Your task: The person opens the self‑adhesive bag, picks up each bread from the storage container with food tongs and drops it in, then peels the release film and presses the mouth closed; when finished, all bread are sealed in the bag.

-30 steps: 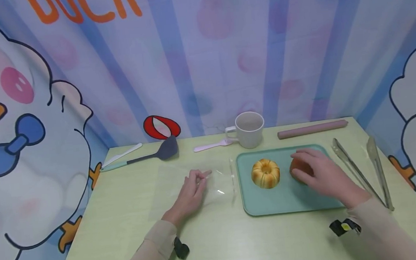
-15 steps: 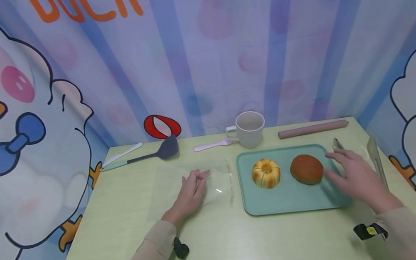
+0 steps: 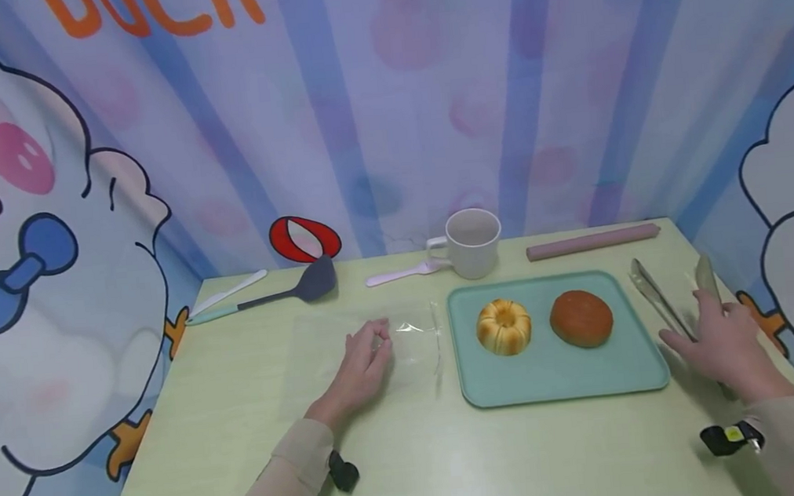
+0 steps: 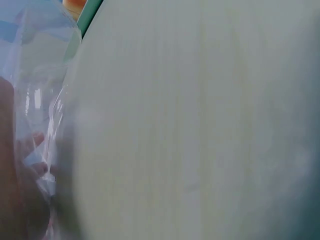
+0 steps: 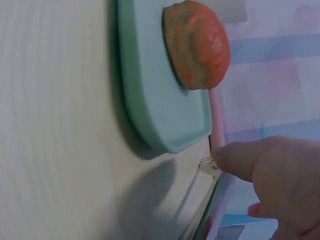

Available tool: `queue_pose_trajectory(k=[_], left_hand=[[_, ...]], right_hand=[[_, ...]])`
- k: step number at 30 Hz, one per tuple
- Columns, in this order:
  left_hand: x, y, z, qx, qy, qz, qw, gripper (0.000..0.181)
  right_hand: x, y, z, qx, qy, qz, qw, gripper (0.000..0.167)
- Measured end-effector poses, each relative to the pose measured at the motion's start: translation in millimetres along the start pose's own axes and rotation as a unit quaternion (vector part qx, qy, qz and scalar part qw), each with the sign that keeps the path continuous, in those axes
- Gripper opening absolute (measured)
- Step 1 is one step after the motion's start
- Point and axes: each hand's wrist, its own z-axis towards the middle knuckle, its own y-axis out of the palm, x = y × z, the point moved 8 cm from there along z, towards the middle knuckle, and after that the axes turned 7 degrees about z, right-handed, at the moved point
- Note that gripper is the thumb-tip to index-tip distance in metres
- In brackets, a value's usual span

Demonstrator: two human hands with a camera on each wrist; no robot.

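On the table, the left hand (image 3: pixel 356 366) grips a clear plastic bag (image 3: pixel 416 349) with bent fingers. In the left wrist view, parts of that hand (image 4: pixel 15 180) show through or beside the shiny film (image 4: pixel 37 100). The right hand (image 3: pixel 728 345), fingers spread, is over the metal tongs (image 3: pixel 664 299) right of the tray; whether it touches them cannot be told. The green tray (image 3: pixel 565 381) bears a ridged yellow bread (image 3: pixel 504 327) and a round brown bread (image 3: pixel 581 318). In the right wrist view, the thumb side of the right hand (image 5: pixel 280 175) shows beyond the tray (image 5: pixel 155 100).
Along the back edge lie a white knife (image 3: pixel 227 292), a dark spatula (image 3: pixel 316 280), a pink fork (image 3: pixel 399 275) and a pink rolling pin (image 3: pixel 591 243). A white mug (image 3: pixel 474 245) stands behind the tray. A printed curtain (image 3: pixel 421 120) hangs behind the table.
The right hand has left the brown bread and moved right, off the tray, to the tongs. The left hand stays at the bag, and the head view has shifted slightly.
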Motion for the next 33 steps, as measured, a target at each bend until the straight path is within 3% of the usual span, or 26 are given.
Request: queue_pose_trajectory(k=[7,15,20,22,28,33], left_hand=[[-0.7,-2.4,3.7,-0.006,-0.013,-0.014,0.9998,0.008],[-3.9,-0.3,1.6,-0.006,-0.024,-0.014,0.9996,0.007],[-3.5,1.9,0.5,0.002,-0.018,-0.013,0.9997,0.006],[-3.4,2.5,0.4,0.004,-0.016,-0.010,0.9998,0.006],[-3.6,3.3,0.9,0.002,-0.016,-0.009,0.9998,0.007],[-2.5,2.2,0.1,0.005,-0.016,-0.011,0.9998,0.006]], right_hand=[[21,1,7.9,-0.009,0.060,0.003,0.9982,0.105],[35,-2,12.2,-0.010,0.073,0.008,0.9972,0.095],[41,-7,8.3,0.010,0.035,0.013,0.9992,0.061],[41,-10,6.3,0.027,0.013,0.018,0.9994,0.056],[35,-20,0.0,0.077,-0.024,0.039,0.9960,0.080],[16,-22,-6.9,0.076,-0.074,0.017,0.9942,0.084]])
